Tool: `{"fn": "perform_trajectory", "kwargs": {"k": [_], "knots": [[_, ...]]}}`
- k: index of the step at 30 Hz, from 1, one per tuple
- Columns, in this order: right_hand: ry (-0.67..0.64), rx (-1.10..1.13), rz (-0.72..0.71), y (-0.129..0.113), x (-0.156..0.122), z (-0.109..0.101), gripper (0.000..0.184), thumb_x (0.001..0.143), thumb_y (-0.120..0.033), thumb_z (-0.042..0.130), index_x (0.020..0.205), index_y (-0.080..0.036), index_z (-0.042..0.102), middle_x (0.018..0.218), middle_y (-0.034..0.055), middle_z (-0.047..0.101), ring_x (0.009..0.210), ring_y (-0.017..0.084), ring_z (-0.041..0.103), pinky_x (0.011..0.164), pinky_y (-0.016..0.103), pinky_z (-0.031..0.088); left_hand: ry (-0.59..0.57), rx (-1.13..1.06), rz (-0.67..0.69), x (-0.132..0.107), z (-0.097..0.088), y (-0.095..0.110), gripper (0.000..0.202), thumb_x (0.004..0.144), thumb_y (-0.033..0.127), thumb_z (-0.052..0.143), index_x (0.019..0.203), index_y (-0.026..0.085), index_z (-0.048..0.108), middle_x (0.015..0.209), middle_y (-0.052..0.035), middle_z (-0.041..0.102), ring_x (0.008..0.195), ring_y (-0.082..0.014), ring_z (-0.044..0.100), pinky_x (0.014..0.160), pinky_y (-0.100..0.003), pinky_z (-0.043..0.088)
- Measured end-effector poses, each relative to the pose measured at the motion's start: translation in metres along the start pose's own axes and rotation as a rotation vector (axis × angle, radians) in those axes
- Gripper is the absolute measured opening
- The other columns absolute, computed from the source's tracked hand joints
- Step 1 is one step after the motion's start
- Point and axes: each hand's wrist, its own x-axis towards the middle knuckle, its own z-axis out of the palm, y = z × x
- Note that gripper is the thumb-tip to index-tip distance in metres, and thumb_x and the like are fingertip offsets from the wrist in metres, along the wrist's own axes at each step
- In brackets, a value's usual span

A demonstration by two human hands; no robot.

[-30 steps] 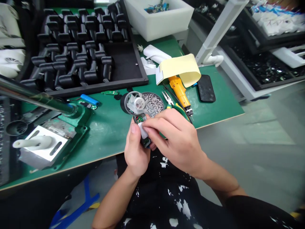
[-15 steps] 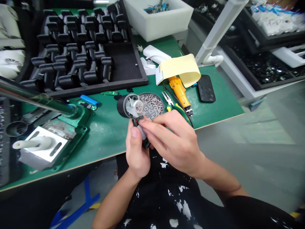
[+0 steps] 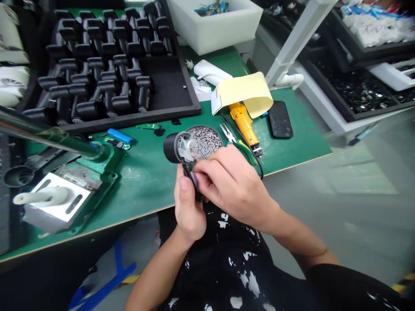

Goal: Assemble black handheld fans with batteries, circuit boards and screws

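Note:
My left hand (image 3: 190,214) is wrapped round the handle of a black handheld fan housing (image 3: 170,148), held above the table's front edge. The fan's round head points up and shows a clear plastic impeller (image 3: 187,147) inside. The handle is open along its side, with a bit of circuit board and a pale part showing. My right hand (image 3: 235,185) is closed in a pinch at the top of the handle, just below the head. Its fingers hide whatever small piece is between them. Behind the fan is a round dish of small screws (image 3: 207,138).
A black tray (image 3: 168,84) of similar housings stands at the back left. A green press stand (image 3: 108,160) is at left. Pliers (image 3: 228,134), a yellow electric screwdriver (image 3: 244,123), a black phone (image 3: 280,119) and a white foam box (image 3: 215,30) lie right and behind.
The fan has shifted slightly right and down and tilted a little. My right fingers have curled in closer to the top of the handle.

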Motion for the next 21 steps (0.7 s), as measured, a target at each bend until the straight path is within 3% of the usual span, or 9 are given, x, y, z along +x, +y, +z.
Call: {"fn": "perform_trajectory", "kwargs": {"k": [4, 7, 12, 16, 21], "knots": [[-0.089, -0.037, -0.083, 0.014, 0.002, 0.001, 0.016, 0.107, -0.018, 0.049, 0.096, -0.018, 0.061, 0.09, 0.0076, 0.06, 0.086, 0.022, 0.051, 0.076, 0.039, 0.05, -0.049, -0.032, -0.088, -0.001, -0.002, -0.001, 0.047, 0.104, 0.067, 0.053, 0.096, 0.022, 0.069, 0.077, -0.0013, 0.05, 0.06, -0.014, 0.041, 0.053, -0.028, 0.045], [-0.092, -0.031, -0.088, 0.017, 0.0, 0.001, 0.014, 0.107, -0.019, 0.05, 0.096, -0.02, 0.058, 0.09, 0.0072, 0.059, 0.085, 0.022, 0.05, 0.076, 0.038, 0.049, -0.049, -0.033, -0.125, -0.002, -0.004, -0.003, 0.041, 0.102, 0.061, 0.062, 0.09, 0.022, 0.066, 0.072, 0.0004, 0.048, 0.055, -0.0122, 0.041, 0.047, -0.026, 0.039], [0.0, 0.008, -0.088, 0.014, -0.002, 0.002, 0.005, 0.104, -0.018, 0.059, 0.1, -0.019, 0.057, 0.089, 0.006, 0.059, 0.085, 0.02, 0.052, 0.075, 0.037, 0.051, -0.013, -0.053, -0.151, 0.001, -0.006, -0.003, 0.035, 0.103, 0.054, 0.062, 0.096, 0.021, 0.069, 0.071, -0.0006, 0.057, 0.057, -0.0141, 0.055, 0.051, -0.026, 0.047], [0.062, 0.154, 0.007, 0.01, -0.004, 0.005, 0.005, 0.103, -0.018, 0.059, 0.1, -0.021, 0.056, 0.089, 0.0036, 0.061, 0.086, 0.018, 0.056, 0.077, 0.035, 0.052, 0.068, -0.094, -0.166, 0.011, -0.006, 0.002, 0.04, 0.102, 0.059, 0.061, 0.102, 0.021, 0.073, 0.073, -0.0024, 0.061, 0.064, -0.017, 0.063, 0.053, -0.026, 0.051], [0.132, 0.338, 0.207, 0.015, 0.001, 0.002, 0.005, 0.098, -0.016, 0.059, 0.098, -0.021, 0.058, 0.092, 0.0016, 0.06, 0.084, 0.015, 0.058, 0.073, 0.031, 0.05, 0.016, -0.192, -0.216, 0.021, -0.011, 0.016, 0.044, 0.103, 0.06, 0.055, 0.103, 0.019, 0.07, 0.064, 0.0009, 0.052, 0.048, -0.0123, 0.047, 0.041, -0.023, 0.041]]}}
